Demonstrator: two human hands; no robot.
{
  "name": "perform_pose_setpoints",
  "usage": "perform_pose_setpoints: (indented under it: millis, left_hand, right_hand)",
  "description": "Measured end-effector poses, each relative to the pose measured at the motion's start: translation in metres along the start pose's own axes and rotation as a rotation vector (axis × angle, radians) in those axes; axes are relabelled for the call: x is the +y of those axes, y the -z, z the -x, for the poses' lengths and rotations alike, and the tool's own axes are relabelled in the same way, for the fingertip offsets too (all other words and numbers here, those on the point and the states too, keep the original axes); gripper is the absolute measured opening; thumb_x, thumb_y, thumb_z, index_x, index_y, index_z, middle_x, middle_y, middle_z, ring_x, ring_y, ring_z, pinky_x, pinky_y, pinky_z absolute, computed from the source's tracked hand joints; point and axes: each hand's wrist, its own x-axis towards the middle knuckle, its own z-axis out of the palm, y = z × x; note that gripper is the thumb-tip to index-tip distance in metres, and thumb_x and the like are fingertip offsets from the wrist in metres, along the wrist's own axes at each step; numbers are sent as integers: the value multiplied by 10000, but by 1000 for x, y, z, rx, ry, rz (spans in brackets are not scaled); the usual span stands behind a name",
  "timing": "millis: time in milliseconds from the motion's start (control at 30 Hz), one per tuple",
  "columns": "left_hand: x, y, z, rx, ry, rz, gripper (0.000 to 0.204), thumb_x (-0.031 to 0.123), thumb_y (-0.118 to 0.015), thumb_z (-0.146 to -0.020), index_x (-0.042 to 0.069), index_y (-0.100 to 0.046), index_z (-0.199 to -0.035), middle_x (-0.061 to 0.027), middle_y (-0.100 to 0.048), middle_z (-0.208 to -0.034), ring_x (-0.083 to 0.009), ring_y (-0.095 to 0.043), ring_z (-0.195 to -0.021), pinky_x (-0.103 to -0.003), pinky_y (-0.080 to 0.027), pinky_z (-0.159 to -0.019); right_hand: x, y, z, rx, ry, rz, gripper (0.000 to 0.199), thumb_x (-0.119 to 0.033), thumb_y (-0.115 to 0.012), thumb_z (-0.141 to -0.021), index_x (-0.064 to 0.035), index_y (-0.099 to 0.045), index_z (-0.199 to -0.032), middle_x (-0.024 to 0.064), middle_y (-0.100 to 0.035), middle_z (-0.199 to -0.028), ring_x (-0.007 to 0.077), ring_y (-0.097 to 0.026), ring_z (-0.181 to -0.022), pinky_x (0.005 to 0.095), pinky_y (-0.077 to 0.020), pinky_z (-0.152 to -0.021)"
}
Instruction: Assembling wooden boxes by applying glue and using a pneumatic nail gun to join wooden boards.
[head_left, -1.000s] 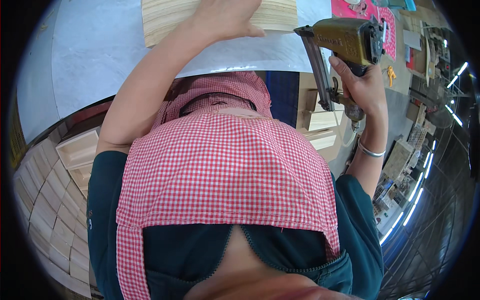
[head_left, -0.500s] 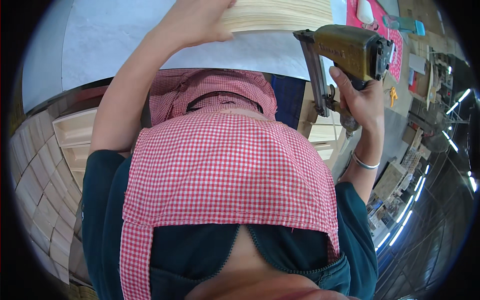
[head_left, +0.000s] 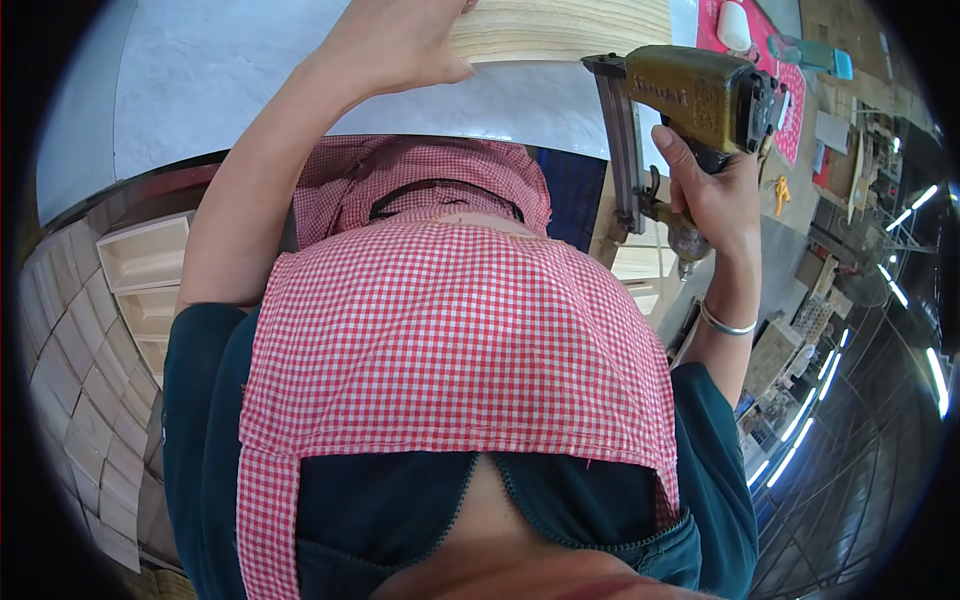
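Observation:
In my right hand (head_left: pixel 712 195) is a brownish-gold pneumatic nail gun (head_left: pixel 690 95), the fingers wrapped round its grip and the thumb raised along the near side. Its long dark magazine arm hangs down on the left, beside the table edge. A pale wooden board (head_left: pixel 565 30) with visible grain lies on the table at the top of the view. My left hand (head_left: pixel 405 50) is at the board's left end, thumb along the near corner and a fingertip over the top; most of its fingers are cut off by the upper edge.
The table (head_left: pixel 230 90) has a pale marbled top. At its right lie a pink cloth (head_left: pixel 790 120), a white roll (head_left: pixel 733 27) and a teal-capped clear bottle (head_left: pixel 815 55). Wooden boxes (head_left: pixel 150 255) stand below left, beside stacked wooden pieces (head_left: pixel 85 370). An orange tool (head_left: pixel 782 195) is farther right.
The nail gun and my right hand have shifted very slightly left. My left hand keeps its place at the board's end while the whole view has moved a little.

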Motion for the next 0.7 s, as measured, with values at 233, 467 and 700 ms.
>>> perform_pose_setpoints:
  millis: [233,467,700]
  left_hand:
    - [-6,3,8,-4,-16,14,456,168,-831,-645,51,-528,-964,-181,-517,-1103,-341,-503,-1052,-416,-446,-929]
    - [-37,-1,32,71,0,180,491,172,-816,-677,55,-485,-1022,-203,-469,-1249,-378,-479,-1161,-440,-429,-1007]
    - [-41,-1,33,10,42,305,501,177,-799,-685,51,-468,-1039,-200,-448,-1266,-370,-481,-1150,-426,-431,-1002]
  right_hand:
    - [-1,-10,8,60,-14,-47,214,-187,-768,-904,6,-686,-946,0,-539,-523,86,-447,-401,229,-336,-388]
    - [-27,-18,18,0,25,-39,226,-156,-791,-878,16,-691,-985,45,-645,-642,112,-546,-484,234,-416,-439]
    - [-47,-50,18,-116,176,8,296,-152,-815,-853,18,-695,-1063,87,-738,-844,160,-656,-643,265,-509,-553]
